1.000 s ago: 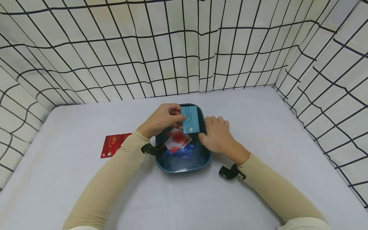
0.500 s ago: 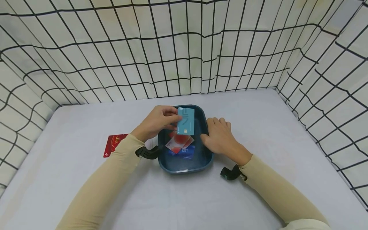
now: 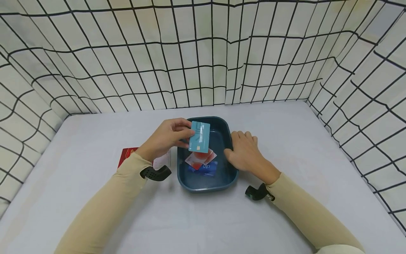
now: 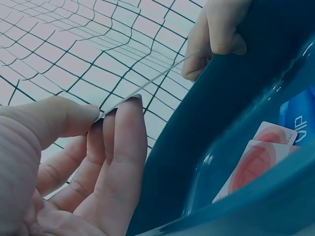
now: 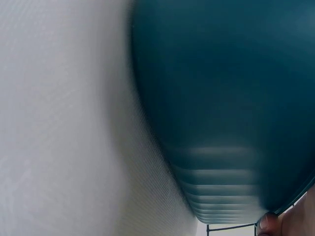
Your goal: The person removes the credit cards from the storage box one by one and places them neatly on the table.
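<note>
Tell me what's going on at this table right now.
A person's left hand pinches a light blue card above a dark blue tray. The right hand rests on the tray's right rim. Red-and-white cards and a blue card lie inside the tray, and a red card lies on the table.

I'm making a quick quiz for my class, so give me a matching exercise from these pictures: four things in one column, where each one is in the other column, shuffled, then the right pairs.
Things:
1. light blue card
2. red card
3. dark blue card
4. right hand

Places:
A. flat on the table, left of the tray
B. on the right rim of the tray
C. pinched in the left hand, above the tray
D. on the tray floor, partly under a red and white card

Pairs: 1-C, 2-A, 3-D, 4-B
</note>
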`<state>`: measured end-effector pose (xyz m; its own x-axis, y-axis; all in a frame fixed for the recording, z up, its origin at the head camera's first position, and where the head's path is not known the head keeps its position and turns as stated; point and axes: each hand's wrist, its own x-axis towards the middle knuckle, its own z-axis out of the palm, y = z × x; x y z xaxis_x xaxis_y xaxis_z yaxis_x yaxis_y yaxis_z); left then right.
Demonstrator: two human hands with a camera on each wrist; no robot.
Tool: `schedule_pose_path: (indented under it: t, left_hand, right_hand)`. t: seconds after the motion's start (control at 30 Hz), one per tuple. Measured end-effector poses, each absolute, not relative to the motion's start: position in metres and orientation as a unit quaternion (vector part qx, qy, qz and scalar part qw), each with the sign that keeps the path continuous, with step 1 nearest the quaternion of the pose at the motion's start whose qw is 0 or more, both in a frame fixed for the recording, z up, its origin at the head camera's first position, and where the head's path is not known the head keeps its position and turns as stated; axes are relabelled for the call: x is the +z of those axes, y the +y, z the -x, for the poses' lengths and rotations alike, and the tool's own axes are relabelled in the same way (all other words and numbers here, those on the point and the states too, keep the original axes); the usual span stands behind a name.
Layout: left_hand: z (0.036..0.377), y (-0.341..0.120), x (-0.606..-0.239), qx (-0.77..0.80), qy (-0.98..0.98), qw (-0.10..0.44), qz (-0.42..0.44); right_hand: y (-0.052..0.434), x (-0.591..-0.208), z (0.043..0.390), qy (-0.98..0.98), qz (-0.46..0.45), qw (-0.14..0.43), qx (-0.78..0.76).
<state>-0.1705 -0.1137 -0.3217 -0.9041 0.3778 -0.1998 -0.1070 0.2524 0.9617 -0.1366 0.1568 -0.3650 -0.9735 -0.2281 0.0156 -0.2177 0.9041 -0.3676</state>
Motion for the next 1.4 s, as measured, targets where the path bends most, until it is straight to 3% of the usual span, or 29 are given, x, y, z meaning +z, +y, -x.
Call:
schedule_pose_path:
  t: [1.4]
  left_hand:
    - [0.14, -0.182, -0.331, 0.626, 0.762, 0.161, -0.028]
  right_hand:
    - [0.156, -0.365, 0.137, 0.976, 0.112, 0.014, -0.185]
